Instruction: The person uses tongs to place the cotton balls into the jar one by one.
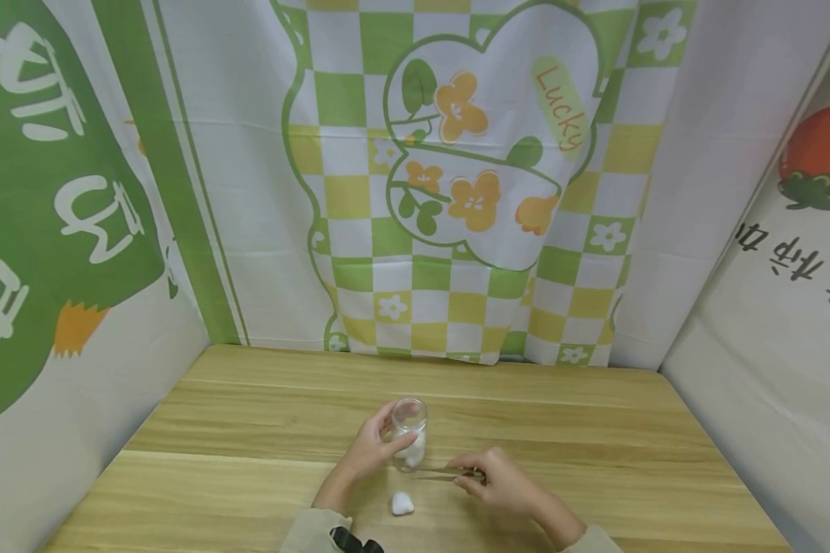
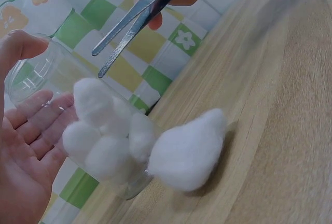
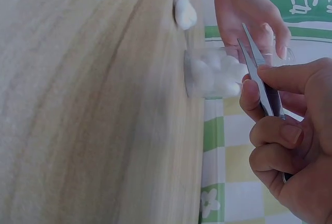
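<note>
The clear glass jar [image 1: 409,434] stands upright on the wooden surface [image 1: 249,430], part-filled with cotton balls [image 2: 101,130]; one loose cotton ball [image 1: 402,504] lies just beside its base. The left hand [image 1: 368,453] wraps the jar — best kept steady. The right hand [image 1: 501,480] pinches steel tweezers [image 2: 129,24], tips slightly parted, holding nothing — they should approach the loose ball low.

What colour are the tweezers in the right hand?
The thin metal tweezers are silvery steel, shown best in the left wrist view.
</note>
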`<act>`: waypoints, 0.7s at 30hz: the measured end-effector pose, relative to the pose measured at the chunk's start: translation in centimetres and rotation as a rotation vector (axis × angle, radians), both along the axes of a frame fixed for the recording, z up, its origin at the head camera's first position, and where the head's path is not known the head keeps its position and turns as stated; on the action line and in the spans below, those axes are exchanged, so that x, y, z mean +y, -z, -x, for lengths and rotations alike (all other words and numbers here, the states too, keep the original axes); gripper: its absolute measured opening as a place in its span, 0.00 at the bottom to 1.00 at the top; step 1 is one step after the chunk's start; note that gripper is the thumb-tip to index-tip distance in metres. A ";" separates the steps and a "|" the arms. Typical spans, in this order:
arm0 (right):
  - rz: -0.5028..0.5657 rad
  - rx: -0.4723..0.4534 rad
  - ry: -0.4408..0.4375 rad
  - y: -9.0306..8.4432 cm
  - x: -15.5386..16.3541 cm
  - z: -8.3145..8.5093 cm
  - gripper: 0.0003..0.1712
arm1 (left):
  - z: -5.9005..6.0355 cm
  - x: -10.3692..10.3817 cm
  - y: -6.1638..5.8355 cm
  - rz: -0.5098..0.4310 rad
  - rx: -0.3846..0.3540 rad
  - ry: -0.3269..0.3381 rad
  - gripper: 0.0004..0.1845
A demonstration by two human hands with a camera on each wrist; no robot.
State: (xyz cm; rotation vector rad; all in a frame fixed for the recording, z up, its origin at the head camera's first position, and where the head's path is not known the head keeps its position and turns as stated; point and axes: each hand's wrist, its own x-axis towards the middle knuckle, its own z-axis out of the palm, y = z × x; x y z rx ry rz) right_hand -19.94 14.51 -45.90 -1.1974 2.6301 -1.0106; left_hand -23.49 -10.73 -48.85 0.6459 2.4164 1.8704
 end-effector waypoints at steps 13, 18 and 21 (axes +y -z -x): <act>-0.053 -0.020 0.032 0.7 -0.4 -0.2 0.13 | -0.1 0.0 -0.1 -0.007 -0.022 -0.008 0.35; -0.071 -0.030 0.049 1.0 -0.6 -0.1 0.12 | -0.2 0.1 -0.1 -0.021 -0.045 -0.027 0.34; -0.077 -0.024 0.057 1.2 -0.6 -0.1 0.11 | -0.2 0.2 -0.2 -0.029 -0.048 -0.031 0.34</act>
